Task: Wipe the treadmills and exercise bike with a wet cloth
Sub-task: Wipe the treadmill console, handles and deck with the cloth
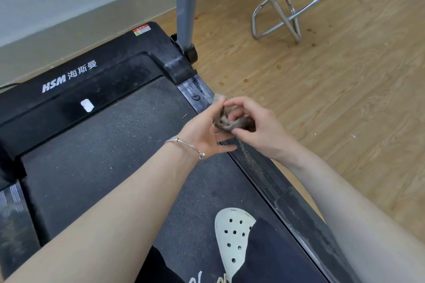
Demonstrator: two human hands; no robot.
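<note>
Here, two hands' grip, left hand (202, 132), right hand (259, 127), grasping one cloth (226, 119), one treadmill (103, 135)

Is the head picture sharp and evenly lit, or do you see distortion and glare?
Head view: soft, even light with faint shadows; wide-angle bending curves the treadmill side rail and the wall edge; both hands and the cloth are fairly sharp; mild sheen on the wet rail, no strong glare.
</note>
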